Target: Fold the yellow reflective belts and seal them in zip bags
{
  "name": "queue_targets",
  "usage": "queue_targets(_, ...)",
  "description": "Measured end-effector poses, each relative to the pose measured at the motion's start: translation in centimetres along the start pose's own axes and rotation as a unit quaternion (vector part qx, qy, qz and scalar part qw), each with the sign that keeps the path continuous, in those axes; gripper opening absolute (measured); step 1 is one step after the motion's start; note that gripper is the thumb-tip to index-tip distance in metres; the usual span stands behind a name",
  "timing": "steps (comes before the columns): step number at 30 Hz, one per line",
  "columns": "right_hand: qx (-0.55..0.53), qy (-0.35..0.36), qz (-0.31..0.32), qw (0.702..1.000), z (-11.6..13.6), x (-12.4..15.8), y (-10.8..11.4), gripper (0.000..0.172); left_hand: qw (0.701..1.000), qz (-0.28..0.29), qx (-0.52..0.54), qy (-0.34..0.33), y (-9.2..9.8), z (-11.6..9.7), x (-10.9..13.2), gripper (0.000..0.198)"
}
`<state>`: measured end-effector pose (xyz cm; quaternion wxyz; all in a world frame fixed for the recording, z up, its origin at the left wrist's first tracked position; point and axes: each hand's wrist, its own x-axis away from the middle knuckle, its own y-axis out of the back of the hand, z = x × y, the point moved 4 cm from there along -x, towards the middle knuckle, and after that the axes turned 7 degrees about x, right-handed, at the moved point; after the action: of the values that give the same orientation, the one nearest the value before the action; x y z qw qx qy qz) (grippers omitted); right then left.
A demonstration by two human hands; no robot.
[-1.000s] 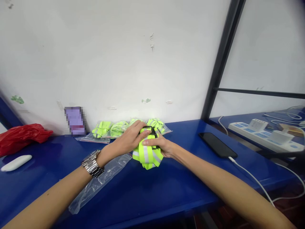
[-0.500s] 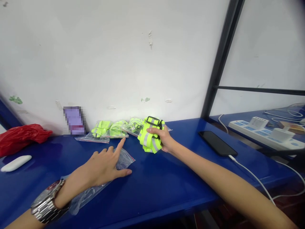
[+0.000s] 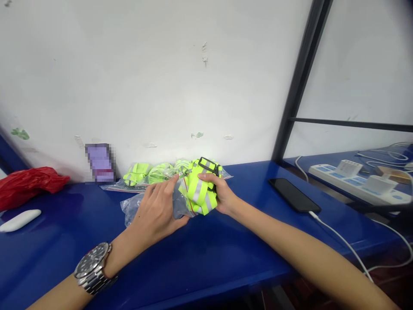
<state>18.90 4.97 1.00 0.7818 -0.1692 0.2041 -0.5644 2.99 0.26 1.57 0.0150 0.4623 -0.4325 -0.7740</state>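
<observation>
A folded neon-yellow reflective strap (image 3: 198, 189) with grey bands and a black buckle is gripped by my right hand (image 3: 222, 191). My left hand (image 3: 158, 209), wearing a metal wristwatch (image 3: 93, 265), holds a clear zip bag (image 3: 181, 200) by its mouth. The bag's red-lined edge lies against the left side of the strap bundle; how far the bundle is inside I cannot tell. My left fingertips are partly hidden behind the plastic. Behind the hands, along the wall, lie several bagged yellow strap bundles (image 3: 137, 173).
On the blue table (image 3: 193, 267), a phone with a lit screen (image 3: 100, 163) leans on the wall. A red plastic bag (image 3: 32, 185) and a white oval case (image 3: 20, 220) lie left. Right are a dark phone (image 3: 294, 196) on a white cable and a power strip (image 3: 355, 181).
My left hand has picked the clear bag up off the table and moved right, bringing its mouth to the strap bundle. My right hand has kept its grip, almost in place.
</observation>
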Motion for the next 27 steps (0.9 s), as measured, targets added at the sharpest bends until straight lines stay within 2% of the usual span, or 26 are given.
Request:
queue_targets(4,-0.014,-0.012,0.011,1.0,-0.4,0.1,-0.4,0.04,1.0,-0.011,0.009,-0.003,-0.2,-0.1,0.1,0.099)
queue_targets(8,-0.021,-0.041,0.047,0.998,-1.1,0.0,-0.5,0.042,0.999,-0.02,0.031,-0.005,0.0,-0.2,0.1,0.098)
queue_targets(12,-0.029,-0.014,0.05,0.998,-1.1,-0.2,-0.4,0.041,0.999,-0.012,0.041,-0.018,0.5,-0.6,-0.3,0.093)
queue_targets(16,-0.018,0.008,0.016,1.0,-0.9,-0.2,-0.3,0.038,0.995,-0.031,0.027,-0.087,1.7,-1.1,-0.6,0.078)
queue_targets(19,-0.004,0.006,-0.02,1.0,-0.9,-0.2,0.1,0.035,0.99,-0.067,0.037,-0.122,2.6,-1.3,-0.4,0.052)
queue_targets(21,-0.001,0.01,-0.04,0.999,-1.0,-0.3,0.3,0.034,0.988,-0.046,0.028,-0.143,2.5,-1.6,-0.4,0.038)
queue_targets(23,0.013,0.008,-0.057,0.998,-1.1,-0.4,0.6,0.034,0.986,0.006,0.016,-0.164,2.0,-2.0,-0.4,0.035)
queue_targets(27,0.043,-0.005,-0.078,0.996,-1.3,-0.7,0.9,0.032,0.983,0.081,0.06,-0.156,0.7,-2.4,-0.3,0.021)
